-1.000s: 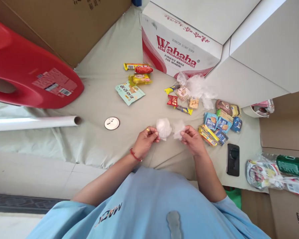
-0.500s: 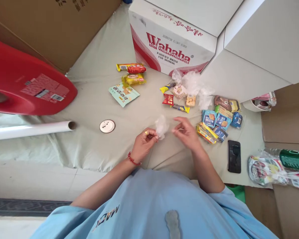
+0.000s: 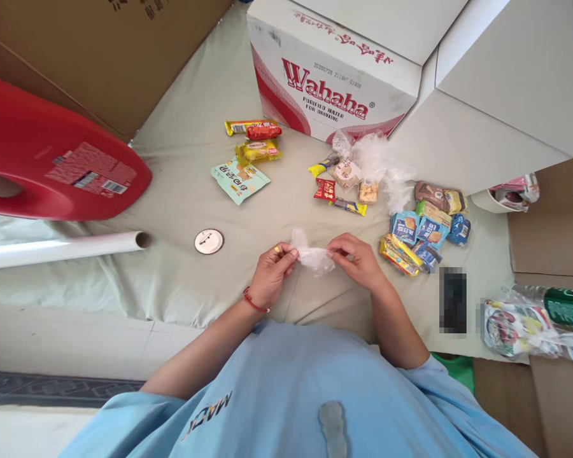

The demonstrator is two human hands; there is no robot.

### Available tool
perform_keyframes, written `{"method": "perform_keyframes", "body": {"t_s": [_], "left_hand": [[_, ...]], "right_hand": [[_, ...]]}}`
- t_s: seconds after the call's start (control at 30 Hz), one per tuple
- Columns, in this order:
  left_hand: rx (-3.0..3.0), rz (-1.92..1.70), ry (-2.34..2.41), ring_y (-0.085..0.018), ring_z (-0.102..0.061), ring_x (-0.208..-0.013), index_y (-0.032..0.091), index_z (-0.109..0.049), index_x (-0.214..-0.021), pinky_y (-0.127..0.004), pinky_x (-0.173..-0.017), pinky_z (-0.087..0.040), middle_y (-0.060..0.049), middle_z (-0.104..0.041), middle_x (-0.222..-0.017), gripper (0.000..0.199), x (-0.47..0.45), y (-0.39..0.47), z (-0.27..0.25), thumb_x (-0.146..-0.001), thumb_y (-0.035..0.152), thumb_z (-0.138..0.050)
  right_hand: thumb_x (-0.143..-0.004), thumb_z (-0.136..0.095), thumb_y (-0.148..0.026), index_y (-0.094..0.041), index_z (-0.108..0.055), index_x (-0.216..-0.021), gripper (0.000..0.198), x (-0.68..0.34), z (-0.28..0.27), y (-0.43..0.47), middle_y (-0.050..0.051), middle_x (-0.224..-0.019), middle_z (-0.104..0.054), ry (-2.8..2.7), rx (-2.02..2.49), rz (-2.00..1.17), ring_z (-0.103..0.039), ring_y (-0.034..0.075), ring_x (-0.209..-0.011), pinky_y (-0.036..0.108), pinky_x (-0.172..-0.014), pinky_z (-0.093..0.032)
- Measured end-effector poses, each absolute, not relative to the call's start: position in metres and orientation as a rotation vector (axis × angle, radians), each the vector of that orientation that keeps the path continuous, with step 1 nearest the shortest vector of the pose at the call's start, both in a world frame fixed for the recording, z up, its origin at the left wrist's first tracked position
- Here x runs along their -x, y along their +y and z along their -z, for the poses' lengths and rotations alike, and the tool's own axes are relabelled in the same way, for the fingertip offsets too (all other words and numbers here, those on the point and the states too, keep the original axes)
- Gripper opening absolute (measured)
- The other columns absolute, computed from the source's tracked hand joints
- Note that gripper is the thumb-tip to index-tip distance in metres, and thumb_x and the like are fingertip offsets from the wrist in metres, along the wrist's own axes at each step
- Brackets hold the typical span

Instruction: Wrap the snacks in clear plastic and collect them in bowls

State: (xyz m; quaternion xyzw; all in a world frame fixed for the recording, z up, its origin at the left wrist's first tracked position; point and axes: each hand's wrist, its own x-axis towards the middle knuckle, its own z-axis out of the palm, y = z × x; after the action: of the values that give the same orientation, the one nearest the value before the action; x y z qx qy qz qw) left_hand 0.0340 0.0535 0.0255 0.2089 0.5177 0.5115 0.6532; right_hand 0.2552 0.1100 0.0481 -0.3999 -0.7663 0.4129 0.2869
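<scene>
A crumpled, clear plastic bag (image 3: 314, 256) is stretched between my two hands, just above the cloth-covered surface. My left hand (image 3: 273, 273), with a ring and a red string bracelet, pinches its left end. The thumb and fingers of my right hand (image 3: 358, 262) are closed on its right end. Beyond the bag lies a loose group of small wrapped snacks (image 3: 346, 175), with more crumpled clear bags (image 3: 379, 162) beside them. Right of my right hand sits a pile of packaged snacks (image 3: 420, 232).
At the back stands a white and red water carton (image 3: 325, 86). Farther left are a mint snack pouch (image 3: 240, 181), yellow and red packets (image 3: 258, 151), a round pin badge (image 3: 209, 242), a white tube (image 3: 76, 248) and a red jug (image 3: 62, 152). A green-labelled bottle (image 3: 570, 306) lies at right.
My right hand has moved left and taken hold of the plastic bag's right end. The bag, which hung from my left hand alone, is now spread sideways between both hands.
</scene>
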Motion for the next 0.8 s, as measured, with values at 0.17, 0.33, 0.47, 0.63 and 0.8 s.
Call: {"method": "perform_keyframes", "body": {"t_s": [0.17, 0.33, 0.47, 0.63, 0.8], "left_hand": [[-0.374, -1.168, 1.154, -0.007, -0.045, -0.054, 0.020, -0.059, -0.077, -0.019, -0.045, -0.024, 0.001, -0.065, -0.071, 0.044, -0.033, 0.054, -0.030, -0.065, 0.048, -0.090], [-0.422, -1.225, 1.143, -0.010, -0.051, -0.062, 0.020, -0.061, -0.073, -0.021, -0.054, -0.038, 0.002, -0.060, -0.069, 0.035, -0.032, 0.054, -0.027, -0.069, 0.043, -0.087], [-0.566, -1.292, 1.170, -0.012, -0.055, -0.076, 0.020, -0.064, -0.070, -0.025, -0.071, -0.047, -0.001, -0.063, -0.086, 0.028, -0.033, 0.049, -0.023, -0.074, 0.039, -0.084], [-0.785, -1.281, 1.177, -0.019, -0.059, -0.099, 0.020, -0.068, -0.069, -0.031, -0.088, -0.048, -0.005, -0.063, -0.102, 0.027, -0.037, 0.045, -0.019, -0.083, 0.041, -0.078], [-0.724, -1.309, 1.107, -0.017, -0.058, -0.092, 0.020, -0.068, -0.069, -0.029, -0.085, -0.048, -0.004, -0.063, -0.097, 0.024, -0.029, 0.050, -0.023, -0.081, 0.037, -0.081]], "right_hand": [[-0.094, -0.071, -0.034, -0.023, -0.072, -0.094, 0.010, -0.288, -0.071, 0.125, 0.002, -0.089, -0.066, -1.806, 1.217, -1.032, -0.060, 0.014, -0.073, 0.028, -0.066, -0.049], [-0.087, -0.077, -0.044, -0.026, -0.070, -0.104, 0.025, -0.315, -0.071, 0.146, -0.001, -0.092, -0.064, -1.281, 1.310, -0.966, -0.061, 0.012, -0.068, 0.029, -0.066, -0.056], [-0.084, -0.078, -0.049, -0.032, -0.064, -0.125, 0.046, -0.318, -0.069, 0.151, 0.004, -0.128, -0.062, -1.119, 1.434, -0.928, -0.066, 0.013, -0.083, 0.034, -0.075, -0.062], [-0.081, -0.082, -0.051, -0.029, -0.068, -0.123, 0.050, -0.267, -0.061, 0.115, 0.009, -0.131, -0.066, -1.672, 1.308, -1.271, -0.065, 0.023, -0.109, 0.037, -0.086, -0.061], [-0.088, -0.073, -0.059, -0.023, -0.070, -0.094, 0.036, -0.232, -0.037, 0.098, 0.003, -0.088, -0.069, -1.621, 1.268, -1.507, -0.065, 0.019, -0.085, 0.035, -0.081, -0.058]]}}
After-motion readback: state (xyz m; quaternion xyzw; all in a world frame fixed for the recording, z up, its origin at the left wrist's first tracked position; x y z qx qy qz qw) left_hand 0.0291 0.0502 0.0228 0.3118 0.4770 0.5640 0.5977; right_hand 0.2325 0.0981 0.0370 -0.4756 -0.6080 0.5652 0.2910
